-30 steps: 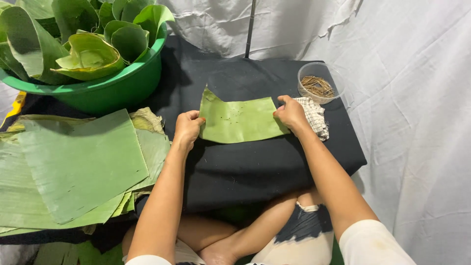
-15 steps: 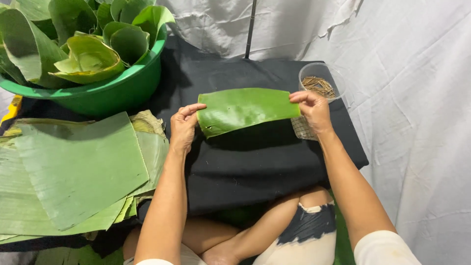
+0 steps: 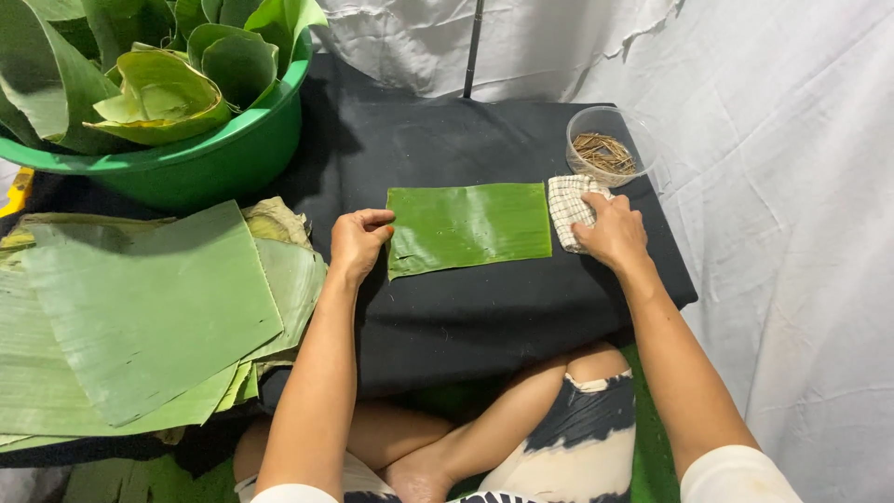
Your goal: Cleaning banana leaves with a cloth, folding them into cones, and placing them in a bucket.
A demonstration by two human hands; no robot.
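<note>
The cut banana leaf [image 3: 468, 228] that I held up moments ago now lies flat on the black surface [image 3: 484, 307], my left hand [image 3: 358, 244] released at its left edge while my right hand [image 3: 610, 233] grasps the checked cloth [image 3: 568, 207].

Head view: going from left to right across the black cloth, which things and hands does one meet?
Stack of flat leaves → left hand → rectangular leaf piece → checked cloth → right hand. The clear cup of thin sticks stands farther back, above the cloth and hand.
</note>
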